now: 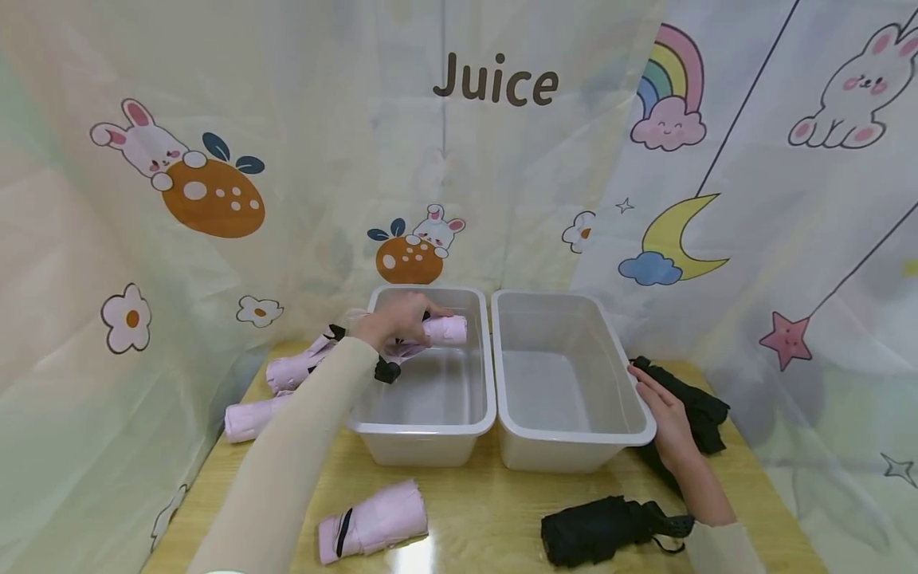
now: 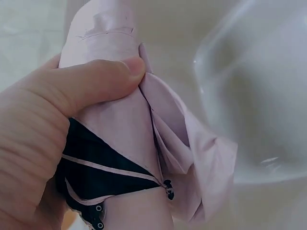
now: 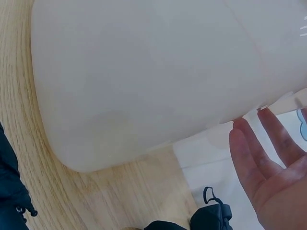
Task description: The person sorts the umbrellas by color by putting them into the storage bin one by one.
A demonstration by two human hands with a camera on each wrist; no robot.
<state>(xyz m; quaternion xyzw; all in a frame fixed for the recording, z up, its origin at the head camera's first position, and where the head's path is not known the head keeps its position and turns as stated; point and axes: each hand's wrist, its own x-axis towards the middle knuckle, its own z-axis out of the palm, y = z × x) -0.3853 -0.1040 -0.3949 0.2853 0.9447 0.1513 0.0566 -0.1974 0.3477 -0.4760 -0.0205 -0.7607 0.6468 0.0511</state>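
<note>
Over the left white bin [image 1: 423,429], my left hand [image 1: 402,317] grips a folded pink umbrella [image 1: 446,329]. In the left wrist view the thumb lies across the pink umbrella [image 2: 115,108], and a loose flap of its fabric and a black section show below the thumb. My right hand [image 1: 665,414] touches the outer right side of the right white bin [image 1: 574,437] near its rim. The fingers of that right hand [image 3: 276,177] are extended in the right wrist view, with fingertips against the bin's edge [image 3: 144,120].
Two pink umbrellas [image 1: 251,417] lie left of the bins, partly behind my left arm. Another pink umbrella [image 1: 380,522] lies in front. A black umbrella [image 1: 595,530] is at the front right, and more black folded fabric [image 1: 696,402] lies beyond my right hand. A printed curtain [image 1: 323,159] surrounds the table.
</note>
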